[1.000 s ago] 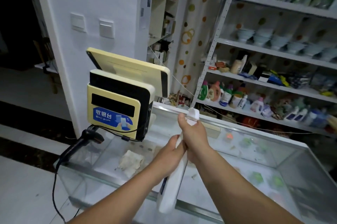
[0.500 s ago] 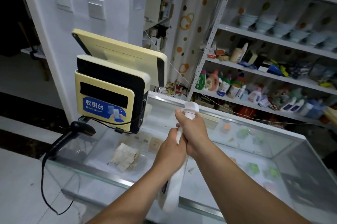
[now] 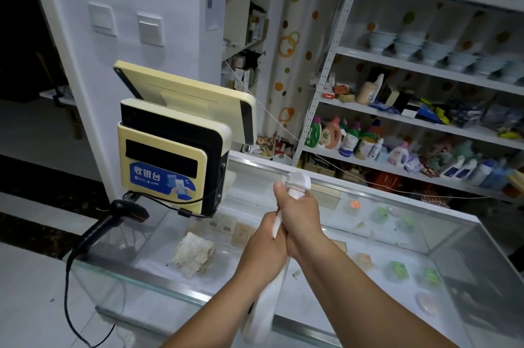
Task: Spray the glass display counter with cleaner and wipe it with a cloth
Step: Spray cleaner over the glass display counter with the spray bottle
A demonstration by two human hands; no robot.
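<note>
I hold a white spray bottle (image 3: 265,310) out over the glass display counter (image 3: 453,237), its body hanging down between my forearms. My right hand (image 3: 300,214) grips the neck just under the white spray head (image 3: 297,181), which points away from me toward the far side of the counter. My left hand (image 3: 268,237) grips the bottle's neck right beside it, the two hands touching. A crumpled whitish cloth (image 3: 195,254) lies on the glass to the left of my hands, near the front edge.
A yellow cash-register terminal (image 3: 173,154) stands on the counter's left end, with a black barcode scanner (image 3: 113,223) and its cable hanging off the corner. Small packaged goods lie inside the case. Shelves of bottles and bowls (image 3: 425,126) stand behind the counter.
Both hands keep the same grip on the bottle over the counter. The view has shifted slightly; the cloth and the terminal stay where they were.
</note>
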